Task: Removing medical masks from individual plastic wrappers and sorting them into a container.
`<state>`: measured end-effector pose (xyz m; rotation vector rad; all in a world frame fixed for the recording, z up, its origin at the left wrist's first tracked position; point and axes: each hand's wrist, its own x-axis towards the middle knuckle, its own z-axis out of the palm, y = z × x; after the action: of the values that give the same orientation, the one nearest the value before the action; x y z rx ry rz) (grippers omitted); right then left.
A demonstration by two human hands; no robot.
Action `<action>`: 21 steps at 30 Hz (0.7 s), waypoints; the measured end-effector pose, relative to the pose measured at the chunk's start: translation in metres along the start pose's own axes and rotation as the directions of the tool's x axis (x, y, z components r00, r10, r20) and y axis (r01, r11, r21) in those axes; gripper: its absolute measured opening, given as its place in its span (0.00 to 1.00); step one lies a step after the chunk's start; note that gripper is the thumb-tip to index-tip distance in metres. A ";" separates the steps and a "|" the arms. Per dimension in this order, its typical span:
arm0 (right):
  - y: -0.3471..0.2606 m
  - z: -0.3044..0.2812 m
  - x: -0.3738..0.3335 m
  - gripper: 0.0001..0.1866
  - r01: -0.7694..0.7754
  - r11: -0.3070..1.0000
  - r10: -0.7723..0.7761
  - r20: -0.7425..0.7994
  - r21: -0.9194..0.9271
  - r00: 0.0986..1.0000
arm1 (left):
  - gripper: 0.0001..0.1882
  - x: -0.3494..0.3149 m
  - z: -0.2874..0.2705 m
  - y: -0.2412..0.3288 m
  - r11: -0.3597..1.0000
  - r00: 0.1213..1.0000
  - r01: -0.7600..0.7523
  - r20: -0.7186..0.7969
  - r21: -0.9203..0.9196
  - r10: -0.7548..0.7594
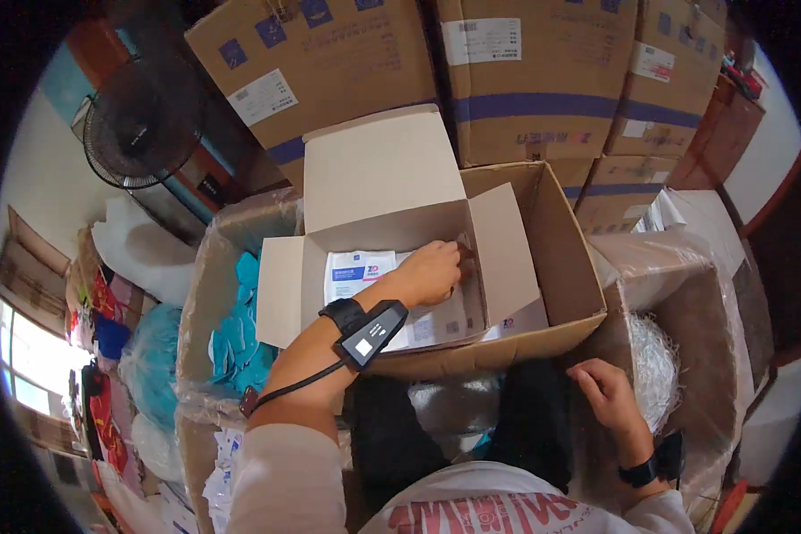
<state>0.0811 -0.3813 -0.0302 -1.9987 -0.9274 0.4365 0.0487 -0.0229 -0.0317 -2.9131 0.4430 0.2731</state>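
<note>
My left hand (432, 271) reaches into an open white-lined carton (390, 169) with its flaps spread. Its fingers are curled down near the carton's right inner wall, and what they grip, if anything, is hidden. Flat white packets with blue and pink print lie in the carton; one packet (358, 272) shows left of my hand. A strapped device (374, 335) with a small screen is on my left wrist. My right hand (607, 392) hangs beyond the near right corner of the larger brown box (592, 313), fingers loosely bent and apart, with nothing visible in them.
The carton sits inside the larger brown box. At left, a plastic-lined box (203, 298) holds turquoise packets (240, 343). A plastic-lined box (712, 347) at right contains a clear wrapped bundle (654, 369). Stacked brown cartons (534, 80) stand behind; a black fan (138, 125) is far left.
</note>
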 end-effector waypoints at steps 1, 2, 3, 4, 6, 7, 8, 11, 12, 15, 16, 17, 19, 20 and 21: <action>0.002 0.000 0.001 0.07 0.003 1.000 -0.003 0.015 0.006 1.000 | 0.14 0.001 0.008 -0.004 1.000 1.000 -0.012 -0.003 -0.022 0.012; 0.002 0.000 0.001 0.07 0.001 1.000 -0.001 0.028 0.005 1.000 | 0.15 0.003 0.013 -0.006 0.998 0.999 -0.030 -0.012 -0.047 0.029; 0.003 0.000 0.001 0.07 0.000 1.000 0.000 0.042 0.005 0.999 | 0.16 0.003 0.019 -0.009 0.996 0.999 -0.046 -0.021 -0.071 0.044; 0.004 0.003 0.002 0.07 0.012 1.000 -0.012 0.047 0.010 0.999 | 0.16 0.001 0.026 -0.011 0.994 0.995 -0.059 -0.081 -0.087 0.052; 0.005 0.007 0.002 0.07 0.024 1.000 -0.024 0.056 0.002 0.998 | 0.16 0.001 0.034 -0.010 0.987 0.974 -0.099 -0.216 -0.124 0.070; 0.003 0.009 0.001 0.07 0.016 1.000 -0.016 0.069 -0.003 0.997 | 0.15 0.000 0.037 -0.012 0.986 0.966 -0.132 -0.236 -0.102 0.104; 0.000 0.010 0.002 0.07 0.014 1.000 -0.013 0.086 -0.012 0.996 | 0.15 -0.002 0.037 -0.014 0.985 0.957 -0.156 -0.260 -0.079 0.131; 0.000 0.014 -0.001 0.07 0.022 1.000 -0.022 0.116 -0.004 0.993 | 0.16 -0.007 0.030 -0.014 0.986 0.969 -0.166 -0.191 -0.022 0.159; 0.001 0.014 -0.002 0.07 0.027 1.000 -0.027 0.120 0.005 0.992 | 0.16 -0.008 0.023 -0.013 0.987 0.977 -0.162 -0.145 -0.005 0.159; -0.007 0.014 -0.002 0.08 -0.028 0.999 0.034 0.159 -0.041 0.987 | 0.19 -0.004 0.013 -0.009 0.984 0.987 -0.148 -0.047 0.102 0.154; -0.009 0.013 -0.003 0.08 -0.053 0.997 0.062 0.172 -0.056 0.983 | 0.17 -0.003 0.018 -0.009 0.983 0.975 -0.158 -0.141 0.095 0.170; -0.009 0.014 -0.002 0.08 -0.021 0.999 0.029 0.169 -0.049 0.985 | 0.16 -0.003 0.029 -0.012 0.983 0.955 -0.163 -0.236 0.088 0.179; -0.004 0.017 -0.004 0.08 0.032 0.999 -0.026 0.149 -0.034 0.988 | 0.15 -0.001 0.046 -0.016 0.973 0.889 -0.206 -0.396 0.100 0.229; -0.001 0.018 -0.006 0.08 0.023 0.999 -0.016 0.152 -0.048 0.988 | 0.16 -0.003 0.049 -0.018 0.964 0.849 -0.235 -0.457 0.122 0.265; 0.002 0.018 -0.009 0.08 0.016 0.998 -0.006 0.156 -0.061 0.988 | 0.17 -0.003 0.052 -0.019 0.954 0.804 -0.262 -0.515 0.145 0.299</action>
<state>0.0652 -0.3781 -0.0427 -2.0370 -1.0594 0.5700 0.0435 0.0063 -0.0787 -2.8094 0.9496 -0.5288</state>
